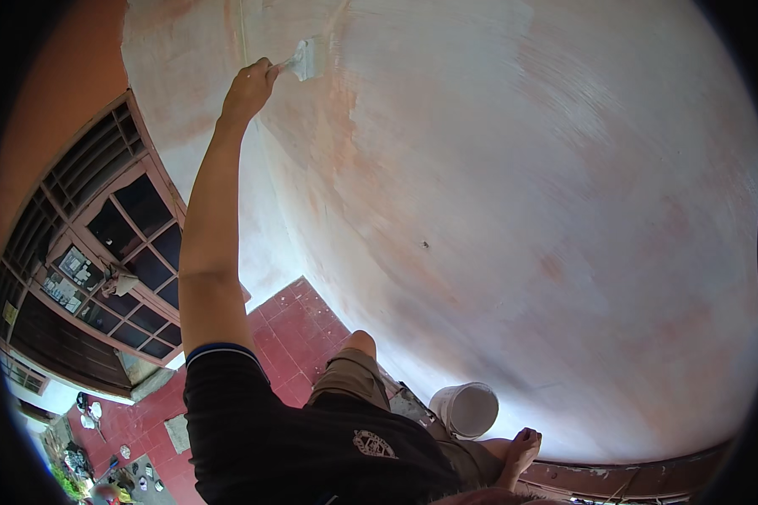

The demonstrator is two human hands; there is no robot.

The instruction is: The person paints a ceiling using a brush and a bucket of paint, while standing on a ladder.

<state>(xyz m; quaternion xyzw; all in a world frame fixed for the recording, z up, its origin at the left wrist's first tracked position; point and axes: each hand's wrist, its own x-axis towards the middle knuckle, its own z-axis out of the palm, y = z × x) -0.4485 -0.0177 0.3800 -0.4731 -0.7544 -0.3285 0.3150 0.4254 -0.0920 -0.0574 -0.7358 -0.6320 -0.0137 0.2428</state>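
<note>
My left hand [249, 89] is raised high at the upper left, its fingers wrapped round the handle of a flat paintbrush [303, 61]. The brush's wide, pale-coated head is at the wall [480, 185], beside an orange-brown streak. Patchy white and pinkish paint covers this wall, with the older orange colour showing through in places. Low on the right, near my leg, my right hand [524, 450] has its fingers curled in; whether anything is inside them is hidden. A white bucket [473, 411] stands to the left of that hand, close to the wall.
On the left is a wooden door with glass panes [139, 244] and a slatted vent above it. Red floor tiles [290, 337] spotted with paint lie below. Footwear [147, 475] and other small items are scattered at the lower left. A brown ledge [615, 480] runs along the bottom right.
</note>
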